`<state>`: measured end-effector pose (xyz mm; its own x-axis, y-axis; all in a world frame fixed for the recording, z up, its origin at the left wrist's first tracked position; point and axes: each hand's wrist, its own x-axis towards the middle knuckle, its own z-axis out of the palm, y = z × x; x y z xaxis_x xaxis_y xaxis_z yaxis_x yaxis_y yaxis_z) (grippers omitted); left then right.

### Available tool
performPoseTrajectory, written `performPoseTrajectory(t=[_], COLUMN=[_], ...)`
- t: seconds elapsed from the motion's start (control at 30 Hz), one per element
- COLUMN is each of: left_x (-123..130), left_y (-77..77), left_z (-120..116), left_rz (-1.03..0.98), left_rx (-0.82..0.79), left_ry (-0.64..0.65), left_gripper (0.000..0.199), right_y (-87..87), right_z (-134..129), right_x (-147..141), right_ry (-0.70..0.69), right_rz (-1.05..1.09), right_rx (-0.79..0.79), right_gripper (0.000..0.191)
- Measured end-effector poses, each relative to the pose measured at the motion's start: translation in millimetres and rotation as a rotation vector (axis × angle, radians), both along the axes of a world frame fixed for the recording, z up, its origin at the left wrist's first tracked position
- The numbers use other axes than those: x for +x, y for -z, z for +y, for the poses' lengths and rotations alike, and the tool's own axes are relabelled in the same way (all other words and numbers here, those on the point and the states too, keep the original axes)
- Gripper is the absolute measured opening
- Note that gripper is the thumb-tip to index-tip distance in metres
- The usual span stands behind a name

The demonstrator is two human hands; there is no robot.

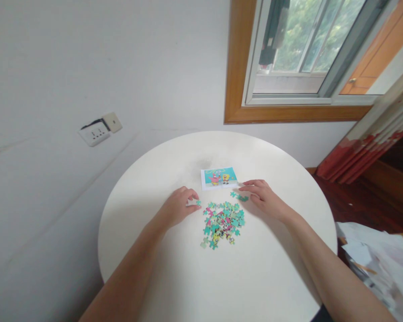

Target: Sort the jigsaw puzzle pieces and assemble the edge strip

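Observation:
A pile of small puzzle pieces (225, 223), mostly teal with some pink and yellow, lies on the round white table (201, 286). Behind the pile is a picture card (220, 177) with cartoon figures on a teal ground. My left hand (181, 205) is at the pile's left, thumb and fingers apart, with a teal piece (198, 202) between their tips; whether they grip it is hard to tell. On the other side, my right hand (262, 196) hovers or rests with its fingers apart, beside a few teal pieces (239, 197) in front of the card's right corner.
A white wall with a socket (96, 133) stands at the left. Beyond the table is a wood-framed window (238, 114). A red and cream curtain (356, 152) hangs at the right, above white bags or papers (379, 264) near the floor.

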<state>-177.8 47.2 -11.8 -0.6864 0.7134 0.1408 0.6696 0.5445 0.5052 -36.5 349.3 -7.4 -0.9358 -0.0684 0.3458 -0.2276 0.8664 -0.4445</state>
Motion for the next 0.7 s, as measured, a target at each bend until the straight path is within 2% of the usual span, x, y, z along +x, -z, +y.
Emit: performPoseTrajectory(t=[0.27, 0.7], left_x=[2.1, 1.8], left_y=[0.5, 1.6], left_z=[1.9, 6.1], left_rz=[-0.004, 0.012], left_rx=[0.014, 0.022], left_ry=[0.012, -0.019], left_gripper=[0.015, 0.019], right_y=[-2.2, -4.9], right_z=[-0.1, 0.9], right_x=[0.5, 2.5], right_ry=[-0.001, 0.004], right_rz=[-0.001, -0.006], right_rx=[-0.014, -0.028], right_gripper=[0.041, 0.04])
